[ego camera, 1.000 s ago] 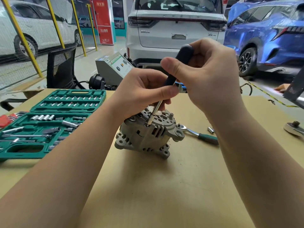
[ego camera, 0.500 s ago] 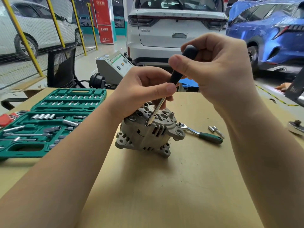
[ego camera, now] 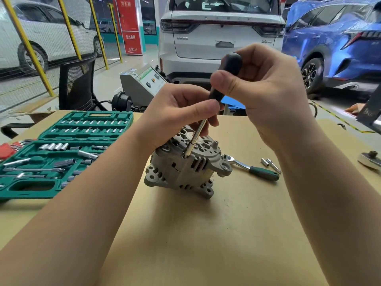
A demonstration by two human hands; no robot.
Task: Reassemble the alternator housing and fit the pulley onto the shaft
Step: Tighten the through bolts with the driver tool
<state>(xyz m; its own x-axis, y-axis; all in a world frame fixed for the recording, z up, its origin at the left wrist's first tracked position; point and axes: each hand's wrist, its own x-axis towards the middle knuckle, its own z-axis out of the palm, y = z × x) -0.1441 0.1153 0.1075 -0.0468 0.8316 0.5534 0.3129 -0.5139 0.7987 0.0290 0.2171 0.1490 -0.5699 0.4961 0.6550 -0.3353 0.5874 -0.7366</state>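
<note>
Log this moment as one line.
step: driving housing screw | right hand: grips screwdriver handle | left hand: steadies shaft, on alternator | ratchet: idle on table

The alternator (ego camera: 185, 168) stood near the middle of the tabletop (ego camera: 206, 234). To its left lay the open socket case (ego camera: 61, 153). Just right of it lay a ratchet (ego camera: 251, 168), with two sockets (ego camera: 270, 163) beyond. Above it, the left hand (ego camera: 177, 112) and the right hand (ego camera: 268, 93) met on a screwdriver (ego camera: 208, 112), whose tip touched the alternator's top. A chair (ego camera: 77, 83) stood behind the tabletop.
</note>
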